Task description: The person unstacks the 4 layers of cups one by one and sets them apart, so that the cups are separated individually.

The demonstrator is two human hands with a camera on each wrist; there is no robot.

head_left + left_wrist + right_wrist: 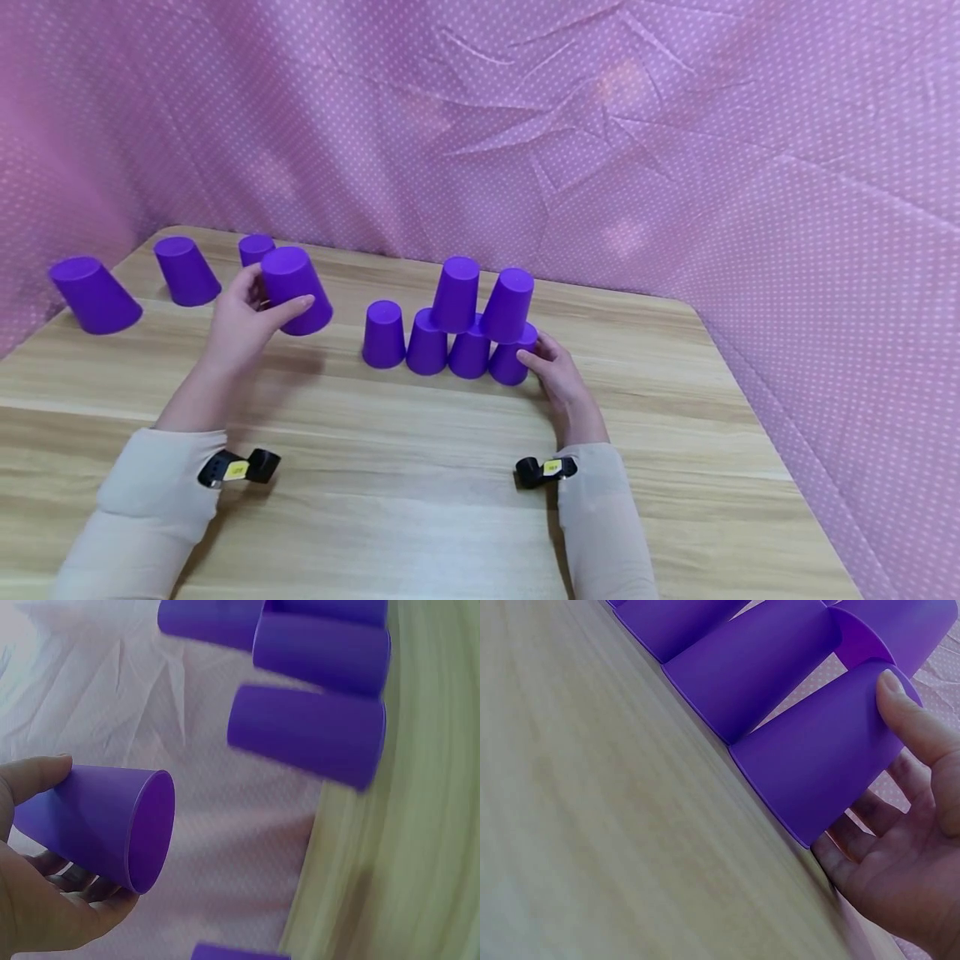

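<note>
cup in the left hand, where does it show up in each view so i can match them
Head: the cup is left of centre, in the left hand.
Left wrist: the cup is at lower left, its open end facing right.
Right wrist: not in it.
Shared landmark: the bottom row of cups, right of centre-left in head, upper right in left wrist, across the top in right wrist.

Left of the cup tower [469,346], the left hand [242,323] holds a purple cup [297,287]. The right hand [559,377] holds the tower's end cup [507,367].
</note>
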